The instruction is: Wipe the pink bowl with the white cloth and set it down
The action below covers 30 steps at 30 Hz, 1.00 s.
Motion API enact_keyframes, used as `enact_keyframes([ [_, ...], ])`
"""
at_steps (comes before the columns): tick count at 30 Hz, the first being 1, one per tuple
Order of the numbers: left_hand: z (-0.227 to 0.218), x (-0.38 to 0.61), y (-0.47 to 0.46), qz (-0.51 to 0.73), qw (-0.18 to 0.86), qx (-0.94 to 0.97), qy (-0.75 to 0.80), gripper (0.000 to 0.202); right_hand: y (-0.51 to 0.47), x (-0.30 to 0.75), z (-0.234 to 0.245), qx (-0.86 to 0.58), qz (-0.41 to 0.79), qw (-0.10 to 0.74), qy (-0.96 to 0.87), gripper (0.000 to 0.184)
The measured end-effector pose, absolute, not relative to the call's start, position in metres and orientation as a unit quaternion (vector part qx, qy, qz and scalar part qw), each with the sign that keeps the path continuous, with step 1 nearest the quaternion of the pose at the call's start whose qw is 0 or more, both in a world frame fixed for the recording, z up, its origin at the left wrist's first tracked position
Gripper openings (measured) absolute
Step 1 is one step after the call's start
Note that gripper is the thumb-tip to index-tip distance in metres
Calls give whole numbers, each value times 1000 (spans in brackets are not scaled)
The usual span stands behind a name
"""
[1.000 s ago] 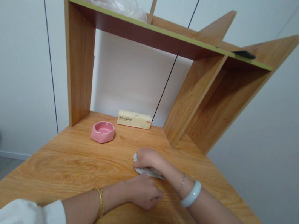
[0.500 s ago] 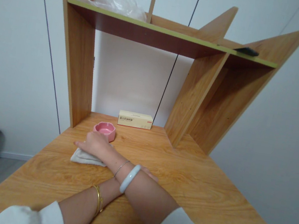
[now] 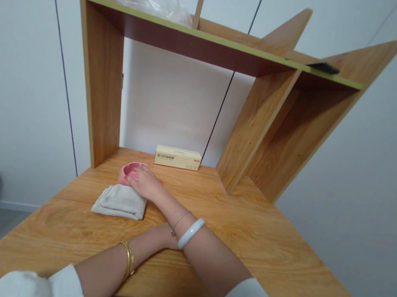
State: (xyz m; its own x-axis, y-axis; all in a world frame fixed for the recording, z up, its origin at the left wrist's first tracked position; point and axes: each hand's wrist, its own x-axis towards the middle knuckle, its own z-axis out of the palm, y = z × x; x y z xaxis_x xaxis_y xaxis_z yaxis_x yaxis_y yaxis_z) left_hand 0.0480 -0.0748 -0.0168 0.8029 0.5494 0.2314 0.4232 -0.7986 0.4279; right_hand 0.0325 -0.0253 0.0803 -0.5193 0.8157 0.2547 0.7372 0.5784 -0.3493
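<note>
My right hand reaches across to the left, its fingers over the near right rim of a pink bowl with a notched edge, gripping it. The bowl stands upright on the wooden desk. Just in front of it lies a folded light-grey cloth, which neither hand holds. My left hand rests low by the desk top beneath my right forearm. The right wrist covers most of it, so its fingers are hidden.
A cream cling film box stands at the desk's back edge. Wooden side panels and a divider carry an overhead shelf. On that shelf lie a clear plastic bag and a flat dark object.
My right hand has left the folded cloth and moved up and right onto the pink bowl's rim. The cloth now shows whole. My left hand has drawn slightly left, still under the right arm.
</note>
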Motion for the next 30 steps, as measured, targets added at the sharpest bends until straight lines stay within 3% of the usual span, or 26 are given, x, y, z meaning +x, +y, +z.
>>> enact_keyframes([
  [3,6,55,-81,193,164,931,264,27,-15,59,78,-443,135,253,-849,35],
  [9,32,58,-83,88,78,941,319,25,3,139,43,-475,258,283,-793,32],
  [16,34,51,-71,82,93,922,368,24,12,174,-1,-486,333,353,-727,41],
  [21,33,52,-71,74,110,913,387,24,17,173,-11,-486,326,374,-720,40],
  [30,30,50,-71,82,103,915,382,25,13,174,-20,-479,222,316,-788,40],
])
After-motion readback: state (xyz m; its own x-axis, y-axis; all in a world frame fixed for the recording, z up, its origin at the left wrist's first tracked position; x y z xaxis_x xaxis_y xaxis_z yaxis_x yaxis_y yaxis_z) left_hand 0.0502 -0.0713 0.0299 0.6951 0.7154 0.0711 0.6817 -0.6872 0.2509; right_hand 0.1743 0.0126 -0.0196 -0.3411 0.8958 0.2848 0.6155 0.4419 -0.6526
